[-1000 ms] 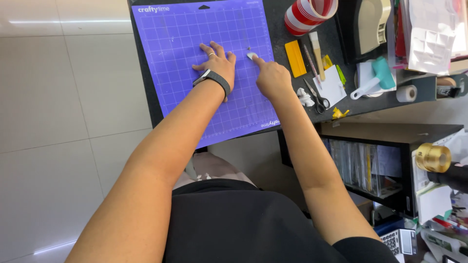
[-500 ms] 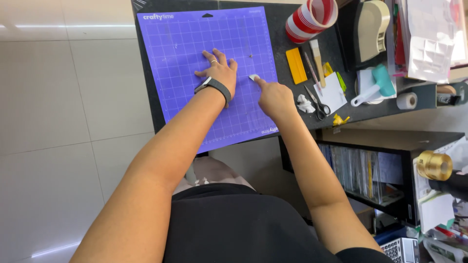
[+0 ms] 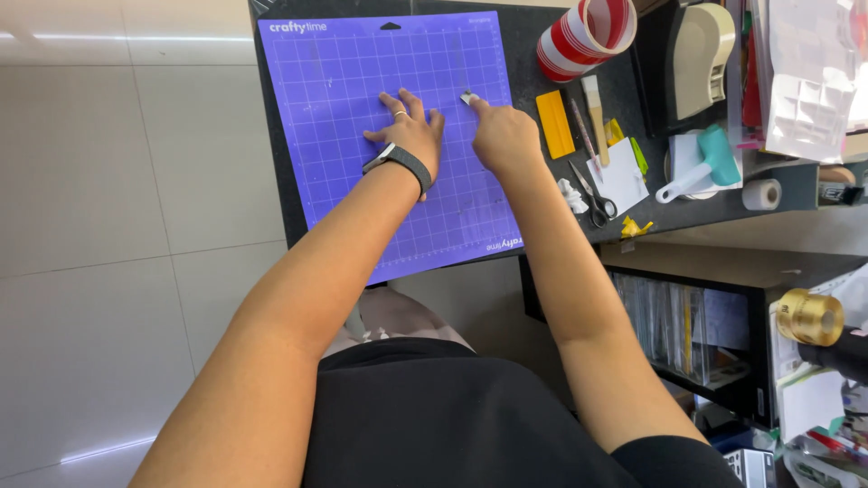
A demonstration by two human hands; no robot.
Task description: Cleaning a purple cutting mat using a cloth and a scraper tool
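The far edge of the black worktop (image 3: 542,36) is cut off by the frame, and the items along its right side overlap, so several cannot be identified. One purple gridded cutting mat (image 3: 362,136) lies flat on the worktop, with its near edge overhanging slightly toward the person. The left hand (image 3: 409,136) rests palm-down on the middle of the mat with fingers spread wide, holding nothing; it carries one ring and one dark wristband (image 3: 398,164). The right hand (image 3: 502,136) sits just beside it, curled narrow, with the fingertips pinching one small white scrap (image 3: 467,98) against the mat; what the scrap is cannot be made out. Right of the mat lie one yellow scraper (image 3: 554,125), one pair of scissors (image 3: 592,194), one white-and-teal roller (image 3: 701,163) and one red-and-white striped tape roll (image 3: 583,36). One gold ribbon spool (image 3: 807,316) stands lower right, partly hidden by clutter.
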